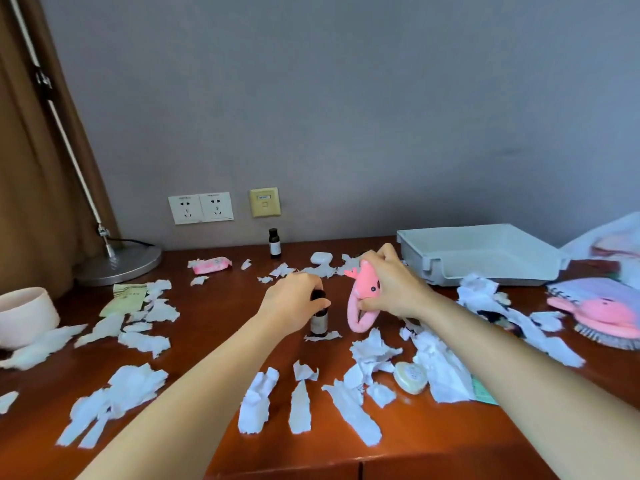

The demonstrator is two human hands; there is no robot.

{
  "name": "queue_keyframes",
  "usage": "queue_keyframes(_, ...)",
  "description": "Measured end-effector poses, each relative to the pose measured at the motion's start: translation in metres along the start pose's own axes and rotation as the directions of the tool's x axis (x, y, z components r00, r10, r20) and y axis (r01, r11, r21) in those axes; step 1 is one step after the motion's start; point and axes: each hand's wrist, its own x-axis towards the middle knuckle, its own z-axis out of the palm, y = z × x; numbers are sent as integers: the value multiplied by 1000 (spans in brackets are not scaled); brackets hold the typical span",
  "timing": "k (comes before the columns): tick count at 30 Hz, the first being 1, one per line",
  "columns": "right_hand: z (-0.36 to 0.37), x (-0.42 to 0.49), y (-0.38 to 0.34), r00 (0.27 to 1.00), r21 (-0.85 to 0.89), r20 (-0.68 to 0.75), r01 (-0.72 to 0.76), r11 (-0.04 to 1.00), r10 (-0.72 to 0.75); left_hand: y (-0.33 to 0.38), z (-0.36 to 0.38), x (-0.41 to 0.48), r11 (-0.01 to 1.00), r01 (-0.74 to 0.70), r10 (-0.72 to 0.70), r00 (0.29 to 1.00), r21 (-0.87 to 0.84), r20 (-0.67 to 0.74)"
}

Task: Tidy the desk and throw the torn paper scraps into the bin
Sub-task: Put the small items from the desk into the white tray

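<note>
At frame centre, your left hand (294, 303) is gripping the dark bottle (319, 318) and your right hand (393, 285) is pinching the pink plush toy (362, 299), probably clearing them off the paper scraps (372, 351).

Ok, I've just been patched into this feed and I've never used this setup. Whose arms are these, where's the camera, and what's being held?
There is no machine here. This is one picture from a camera worn on a person's head, looking forward and down, so the two bare arms are the wearer's own. The left hand grips a small dark bottle standing on the brown desk. The right hand holds a pink plush toy beside it. Torn paper scraps lie all over the desk. A grey tray sits at the back right, and a second bottle stands by the wall. No bin is in view.
</note>
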Motion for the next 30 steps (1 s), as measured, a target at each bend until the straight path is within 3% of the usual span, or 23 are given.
queue_keyframes(8, -44, 3, 28, 995, -31, -58, -80, 996, 78, 29, -12, 22, 998, -64, 64, 998, -1, 1)
queue_keyframes(19, -122, 21, 97, 977, -34, -125, -180, 983, 174, 107, -44, 95, 971, -194, 184, 979, -136, -86)
queue_keyframes(30, -135, 57, 183, 964, -67, -101, -252, 965, 245, 178, -1, 177, 969, -219, 208, 973, -113, -100)
